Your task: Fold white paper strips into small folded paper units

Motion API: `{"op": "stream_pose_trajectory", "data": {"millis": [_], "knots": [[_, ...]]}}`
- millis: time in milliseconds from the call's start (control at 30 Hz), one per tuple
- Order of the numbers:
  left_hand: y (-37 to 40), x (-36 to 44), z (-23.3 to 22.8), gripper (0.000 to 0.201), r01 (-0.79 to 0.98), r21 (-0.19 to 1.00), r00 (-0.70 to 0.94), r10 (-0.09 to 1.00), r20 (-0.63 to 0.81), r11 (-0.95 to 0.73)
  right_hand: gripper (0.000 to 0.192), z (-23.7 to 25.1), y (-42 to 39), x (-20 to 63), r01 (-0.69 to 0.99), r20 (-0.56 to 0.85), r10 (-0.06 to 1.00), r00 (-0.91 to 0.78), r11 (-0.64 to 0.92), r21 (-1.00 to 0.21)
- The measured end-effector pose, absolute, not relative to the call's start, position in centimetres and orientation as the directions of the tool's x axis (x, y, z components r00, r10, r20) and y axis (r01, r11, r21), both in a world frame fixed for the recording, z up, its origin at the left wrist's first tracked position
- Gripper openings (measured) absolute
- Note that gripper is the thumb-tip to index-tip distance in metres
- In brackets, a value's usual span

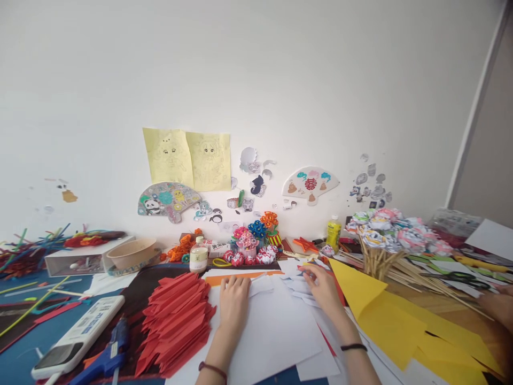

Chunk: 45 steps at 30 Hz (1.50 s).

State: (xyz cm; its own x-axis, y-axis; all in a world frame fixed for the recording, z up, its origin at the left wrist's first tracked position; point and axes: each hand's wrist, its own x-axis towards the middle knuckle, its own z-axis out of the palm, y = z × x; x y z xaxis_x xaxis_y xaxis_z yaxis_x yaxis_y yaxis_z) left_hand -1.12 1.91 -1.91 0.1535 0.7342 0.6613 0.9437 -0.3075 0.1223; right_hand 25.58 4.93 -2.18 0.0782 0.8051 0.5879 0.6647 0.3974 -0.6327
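White paper sheets (276, 331) lie in the middle of the tabletop (449, 305), right in front of you, overlapping. Your left hand (233, 300) lies flat, palm down, fingers spread loosely on the top sheet, gripping nothing. Your right hand (323, 287) sits on a loose pile of small white paper pieces (294, 278) just behind the sheets, fingers curled over them; can't tell if it has pinched one. Stack of folded red paper (176, 321) just left of your left hand, touching the sheets' edge. Yellow paper (385, 315) just right of your right hand. Blue glue gun (106, 355) and white remote (78, 337) lower left. Bundle of paper flowers on sticks (388, 235) far right, small bottle (198, 255) behind the red stack. Another person's hand (499, 305) at the right edge.
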Motion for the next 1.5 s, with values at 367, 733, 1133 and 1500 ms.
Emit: {"op": "stream_pose_trajectory", "data": {"millis": [367,733,1133,1500], "knots": [[4.2,-2.3,-1.6,0.038,0.336,0.816,-0.169,0.822,0.544,-0.471,0.048,-1.9,6.2,14.1,-0.019,0.367,0.92,-0.14,0.368,-0.93],[2.9,-1.7,-2.1,0.021,0.777,0.453,-0.006,0.714,0.7,-0.437,0.046,-4.7,6.2,12.5,-0.132,0.293,0.955,-0.04,0.286,-0.949],[1.8,-1.5,-2.4,0.033,0.908,-0.048,0.326,0.63,0.705,-0.416,0.04,-3.4,5.3,13.8,-0.327,0.303,0.938,-0.166,0.238,-0.915],[1.6,-0.7,-1.2,0.023,0.718,0.387,0.098,0.634,0.767,-0.579,0.043,-3.1,5.6,14.8,-0.122,0.378,0.916,-0.138,0.363,-0.924]]}}
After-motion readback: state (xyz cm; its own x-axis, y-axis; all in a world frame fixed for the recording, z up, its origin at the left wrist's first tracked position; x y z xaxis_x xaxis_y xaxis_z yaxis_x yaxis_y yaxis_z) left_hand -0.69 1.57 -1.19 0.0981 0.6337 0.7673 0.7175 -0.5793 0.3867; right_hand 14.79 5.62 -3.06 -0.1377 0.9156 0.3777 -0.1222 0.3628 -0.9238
